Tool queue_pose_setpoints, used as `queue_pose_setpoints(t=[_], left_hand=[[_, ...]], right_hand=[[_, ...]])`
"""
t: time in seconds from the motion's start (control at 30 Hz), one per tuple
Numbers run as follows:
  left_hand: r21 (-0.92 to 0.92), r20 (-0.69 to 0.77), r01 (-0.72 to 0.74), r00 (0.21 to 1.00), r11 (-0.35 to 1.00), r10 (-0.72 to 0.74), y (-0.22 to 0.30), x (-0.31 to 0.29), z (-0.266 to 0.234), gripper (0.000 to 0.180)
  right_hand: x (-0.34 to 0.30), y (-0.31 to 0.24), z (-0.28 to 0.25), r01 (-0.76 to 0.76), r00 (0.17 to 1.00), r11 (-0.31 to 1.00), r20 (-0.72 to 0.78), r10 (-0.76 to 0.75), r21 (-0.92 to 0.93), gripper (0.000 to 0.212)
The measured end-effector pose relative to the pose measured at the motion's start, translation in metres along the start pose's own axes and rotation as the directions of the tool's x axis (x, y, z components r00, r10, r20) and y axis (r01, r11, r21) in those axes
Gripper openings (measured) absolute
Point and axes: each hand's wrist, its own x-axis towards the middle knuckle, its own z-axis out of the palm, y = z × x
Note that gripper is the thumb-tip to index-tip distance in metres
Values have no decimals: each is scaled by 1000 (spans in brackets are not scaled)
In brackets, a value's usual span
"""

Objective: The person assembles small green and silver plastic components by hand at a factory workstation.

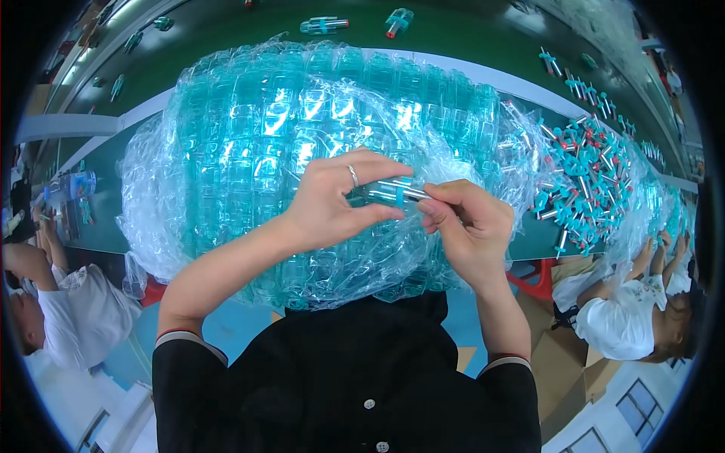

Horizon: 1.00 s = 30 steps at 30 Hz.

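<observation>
In front of my chest, my left hand (332, 198) grips a small clear plastic shell (387, 192) between thumb and fingers; a ring is on one finger. From the right, my right hand (472, 223) pinches a slim silver rod-like part (416, 194) at the shell's end. How far the part sits inside is hard to see. Beneath both hands lies a big clear plastic bag (151, 189) packed with rows of teal translucent shells (249, 158). To its right is a heap of small silver parts (583, 181) with teal collars and red tips.
Beyond the bag runs a green conveyor (453, 34) carrying scattered pieces, among them a teal-and-silver assembly (325, 26). Co-workers sit at the left (83, 317) and right (619, 317). A red stool (534, 278) and an open cardboard box (563, 355) stand below the table at right.
</observation>
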Motion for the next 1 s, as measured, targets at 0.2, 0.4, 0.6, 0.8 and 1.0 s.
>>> queue_pose_setpoints(t=[0.2,0.4,0.6,0.8,1.0], left_hand=[[25,-6,-47,999,999,48,-2,-3,2,48],[22,14,-44,999,999,43,-1,-5,2,48],[-19,28,-23,999,1000,23,0,-4,3,47],[4,21,-44,999,999,44,-1,-3,3,48],[74,62,11,998,997,-16,13,6,-12,68]], right_hand=[[-4,1,2,9,999,999,50,-7,-48,11],[-5,1,6,54,997,995,66,-48,-84,10],[-7,3,8,59,997,998,47,-58,-26,9],[-4,3,8,70,995,997,71,-69,-13,7],[7,3,3,-146,988,968,88,130,205,9]])
